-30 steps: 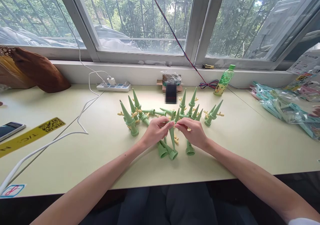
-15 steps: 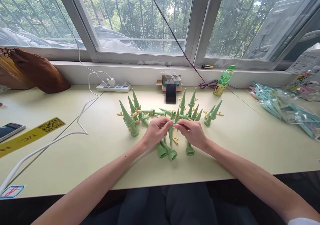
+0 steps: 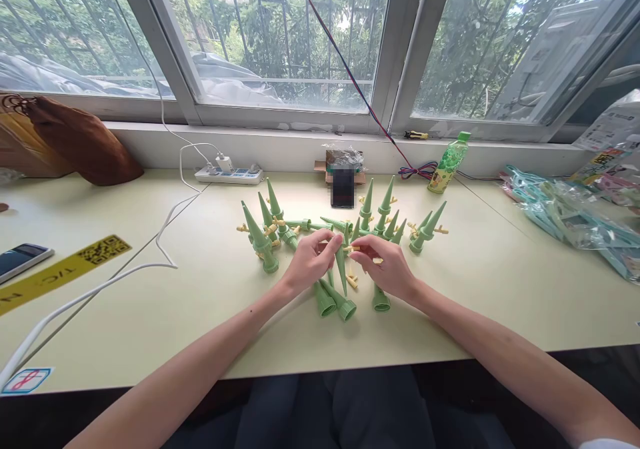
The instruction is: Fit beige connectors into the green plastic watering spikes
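My left hand [image 3: 313,259] is closed on a green spike [image 3: 341,270], whose tip points down toward the table. Close beside it on the right, my right hand [image 3: 381,260] pinches a small yellow piece [image 3: 354,248] against the spike's upper part. Below the hands lie green spikes with round caps [image 3: 347,309] and a loose yellow piece [image 3: 352,281]. More green spikes with yellow pieces stand to the left [image 3: 259,239] and behind to the right [image 3: 385,199]. The fingers partly hide the held parts.
A green bottle [image 3: 449,162], a power strip [image 3: 229,174] and a dark blurred object [image 3: 343,188] are at the table's back. Plastic-wrapped items [image 3: 575,206] lie right. On the left are a phone [image 3: 23,261], white cable [image 3: 125,274] and brown bag [image 3: 83,142].
The held spike has tilted slightly, its lower tip moving up off the cap below it. My hands stay close together, and the view has shifted a little.
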The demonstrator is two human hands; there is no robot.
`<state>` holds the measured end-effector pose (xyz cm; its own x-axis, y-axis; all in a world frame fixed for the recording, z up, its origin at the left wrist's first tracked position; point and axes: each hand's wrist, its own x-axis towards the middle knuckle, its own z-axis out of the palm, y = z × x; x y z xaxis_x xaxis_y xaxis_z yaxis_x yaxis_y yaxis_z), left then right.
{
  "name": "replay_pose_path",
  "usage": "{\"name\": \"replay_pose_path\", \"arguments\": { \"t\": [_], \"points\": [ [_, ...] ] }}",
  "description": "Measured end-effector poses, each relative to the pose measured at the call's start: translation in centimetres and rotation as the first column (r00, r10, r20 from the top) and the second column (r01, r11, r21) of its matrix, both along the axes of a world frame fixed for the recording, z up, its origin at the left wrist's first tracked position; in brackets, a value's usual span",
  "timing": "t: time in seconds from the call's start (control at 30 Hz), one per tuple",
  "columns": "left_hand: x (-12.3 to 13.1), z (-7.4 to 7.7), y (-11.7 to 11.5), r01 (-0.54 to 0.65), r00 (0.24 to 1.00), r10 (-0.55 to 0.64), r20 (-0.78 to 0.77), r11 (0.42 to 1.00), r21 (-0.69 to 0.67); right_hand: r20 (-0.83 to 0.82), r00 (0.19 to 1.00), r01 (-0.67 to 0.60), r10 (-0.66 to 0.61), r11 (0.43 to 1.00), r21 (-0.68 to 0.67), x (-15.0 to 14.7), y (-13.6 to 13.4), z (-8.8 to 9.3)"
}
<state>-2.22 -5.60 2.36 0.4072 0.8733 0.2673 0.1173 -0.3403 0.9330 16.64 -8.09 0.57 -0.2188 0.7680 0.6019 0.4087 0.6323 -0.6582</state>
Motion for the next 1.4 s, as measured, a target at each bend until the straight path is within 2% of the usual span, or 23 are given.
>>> {"name": "replay_pose_path", "arguments": {
  "t": [0.23,0.47,0.7,0.83,1.07,1.23,1.4],
  "points": [
    [-0.01,-0.07,-0.33,0.11,0.992,-0.103,-0.067,0.989,0.099,-0.001,0.999,0.043,-0.043,0.999,0.0,0.2,0.26,0.12],
    [-0.13,-0.63,-0.1,0.138,0.981,-0.091,-0.172,0.95,0.281,0.006,0.997,0.082,-0.081,0.997,-0.011,0.18,0.28,-0.02],
    [-0.09,-0.86,-0.13,0.11,0.981,-0.042,-0.189,0.925,0.364,-0.031,0.996,0.078,-0.08,0.995,-0.061,0.04,0.2,0.13],
    [-0.09,-0.5,-0.12,0.102,0.983,-0.041,-0.176,0.929,0.356,-0.067,0.996,0.053,-0.058,0.996,-0.075,0.12,0.21,-0.12],
    [-0.26,-0.11,0.22,0.047,0.994,-0.022,-0.103,0.969,0.243,-0.039,0.999,-0.006,0.005,0.999,-0.041,0.18,0.04,0.28],
    [-0.29,-0.33,0.19,0.067,0.997,-0.059,-0.05,0.983,0.169,-0.056,0.998,-0.028,0.026,0.999,-0.047,0.25,0.19,0.07],
    [-0.24,-0.42,0.12,0.061,0.997,-0.049,-0.06,0.974,0.217,-0.072,0.997,-0.028,0.023,0.997,-0.076,0.29,0.25,-0.35]
  ]
}}
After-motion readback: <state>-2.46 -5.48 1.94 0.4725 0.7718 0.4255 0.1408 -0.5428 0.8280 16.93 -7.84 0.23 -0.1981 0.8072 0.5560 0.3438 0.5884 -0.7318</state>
